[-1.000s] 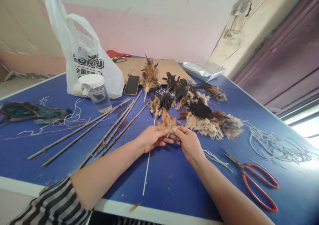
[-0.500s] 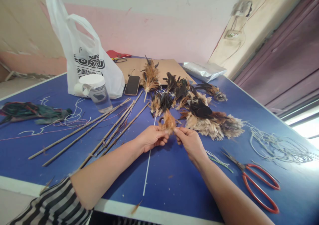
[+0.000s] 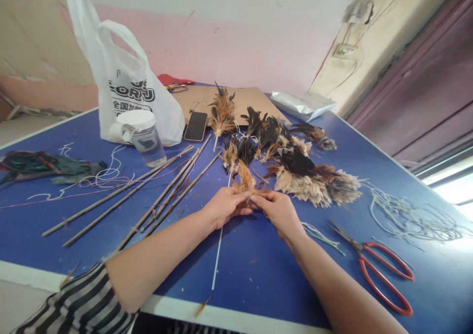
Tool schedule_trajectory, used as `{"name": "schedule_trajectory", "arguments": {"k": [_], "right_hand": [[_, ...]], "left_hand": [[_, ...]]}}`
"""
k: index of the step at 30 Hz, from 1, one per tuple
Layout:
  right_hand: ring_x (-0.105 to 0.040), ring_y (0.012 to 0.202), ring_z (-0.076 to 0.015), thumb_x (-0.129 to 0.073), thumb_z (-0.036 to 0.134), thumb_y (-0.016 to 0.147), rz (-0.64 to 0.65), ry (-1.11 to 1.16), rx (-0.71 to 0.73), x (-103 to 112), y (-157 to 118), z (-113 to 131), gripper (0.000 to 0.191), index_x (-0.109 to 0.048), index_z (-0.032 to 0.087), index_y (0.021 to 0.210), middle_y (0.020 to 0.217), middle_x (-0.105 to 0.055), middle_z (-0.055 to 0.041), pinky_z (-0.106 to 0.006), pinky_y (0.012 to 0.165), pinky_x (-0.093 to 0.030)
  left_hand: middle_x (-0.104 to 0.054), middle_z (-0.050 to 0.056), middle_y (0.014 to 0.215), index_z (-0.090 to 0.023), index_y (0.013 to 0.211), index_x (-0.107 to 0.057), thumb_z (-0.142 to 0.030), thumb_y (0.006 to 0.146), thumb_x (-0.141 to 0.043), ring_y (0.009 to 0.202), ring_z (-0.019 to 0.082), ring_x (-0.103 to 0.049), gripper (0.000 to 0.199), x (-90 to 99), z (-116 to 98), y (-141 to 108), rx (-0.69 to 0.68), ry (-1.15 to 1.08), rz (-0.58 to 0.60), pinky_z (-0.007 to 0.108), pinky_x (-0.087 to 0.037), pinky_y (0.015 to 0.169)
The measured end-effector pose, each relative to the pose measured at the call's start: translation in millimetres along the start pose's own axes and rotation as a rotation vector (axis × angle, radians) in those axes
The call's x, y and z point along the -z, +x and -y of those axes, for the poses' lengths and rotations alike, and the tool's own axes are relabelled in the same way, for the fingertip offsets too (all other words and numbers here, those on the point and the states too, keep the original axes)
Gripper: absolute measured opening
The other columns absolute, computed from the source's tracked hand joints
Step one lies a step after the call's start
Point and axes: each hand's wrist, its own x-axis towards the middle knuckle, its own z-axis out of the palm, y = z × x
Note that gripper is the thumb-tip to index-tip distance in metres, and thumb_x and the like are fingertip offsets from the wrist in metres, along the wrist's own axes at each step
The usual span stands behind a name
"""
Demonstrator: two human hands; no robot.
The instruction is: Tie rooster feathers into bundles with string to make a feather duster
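Note:
Between thumb and fingers, my left hand (image 3: pixel 229 207) pinches a small tuft of orange-brown feathers (image 3: pixel 244 177), which stands up above the fingertips. My right hand (image 3: pixel 277 210) is closed against it, its thumb meeting the left thumb and some brown feather strands in its pinch. The tuft's lower ends are hidden by the fingers. Just beyond lie bunches of black and brown feathers (image 3: pixel 246 149). Right of them spreads a pile of cream and brown feathers (image 3: pixel 318 183). Farther back, a feather bunch on a stick (image 3: pixel 222 110) rests partly on cardboard.
Thin wooden sticks (image 3: pixel 166 191) lie to the left. A lidded plastic jar (image 3: pixel 148 139), a white bag (image 3: pixel 129 87) and a phone (image 3: pixel 195 126) stand or lie behind. Red-handled scissors (image 3: pixel 384 270) and tangled string (image 3: pixel 410 216) are at right. Dark cloth (image 3: pixel 48 166) lies far left.
My right hand has moved slightly left, so both thumbs now meet at the feather tuft. The tuft has shifted a little left, and some strands now lie sideways over the right fingers.

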Motion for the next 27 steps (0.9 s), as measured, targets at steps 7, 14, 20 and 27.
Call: {"name": "schedule_trajectory", "arguments": {"k": [7, 14, 20, 27], "right_hand": [[-0.061, 0.067, -0.0167, -0.067, 0.037, 0.061, 0.033, 0.013, 0.052, 3.4, 1.4, 0.0, 0.027, -0.069, 0.013, 0.075, 0.072, -0.069, -0.0049, -0.026, 0.062, -0.045], [-0.041, 0.045, -0.0082, -0.064, 0.033, 0.062, -0.046, -0.264, 0.115, 9.3, 5.1, 0.5, 0.020, -0.058, 0.015, 0.058, 0.047, -0.050, 0.0046, -0.022, 0.045, -0.030], [-0.044, 0.050, -0.0084, -0.067, 0.032, 0.060, 0.077, -0.157, 0.098, 15.6, 8.2, -4.5, 0.022, -0.056, 0.016, 0.069, 0.055, -0.053, 0.0043, -0.021, 0.048, -0.032], [-0.054, 0.055, -0.0103, -0.066, 0.036, 0.065, 0.372, 0.045, -0.015, 16.5, -3.6, 11.1, 0.027, -0.064, 0.013, 0.079, 0.066, -0.063, -0.0014, -0.023, 0.055, -0.041]], "left_hand": [[-0.067, 0.014, 0.088, -0.007, 0.090, -0.064, -0.018, 0.079, -0.056, 0.076, 0.017, -0.066, 0.018, 1.6, 1.8, 1.5, 0.073, -0.060, 0.052, 0.017, -0.051, 0.056], [-0.067, 0.013, 0.079, -0.006, 0.087, -0.063, -0.015, 0.079, -0.054, 0.069, 0.015, -0.066, 0.015, -0.1, -3.0, -1.7, 0.131, -0.046, 0.087, 0.017, -0.051, 0.058], [-0.059, 0.003, 0.058, -0.007, 0.070, -0.061, -0.023, 0.069, -0.066, 0.047, 0.006, -0.054, 0.016, -3.4, -2.4, -5.0, 0.093, 0.083, 0.053, 0.016, -0.045, 0.047], [-0.046, -0.004, 0.047, -0.011, 0.060, -0.053, -0.034, 0.068, -0.063, 0.038, 0.003, -0.038, 0.026, -4.9, 0.2, -4.9, -0.096, 0.194, 0.124, 0.017, -0.031, 0.039]]}}
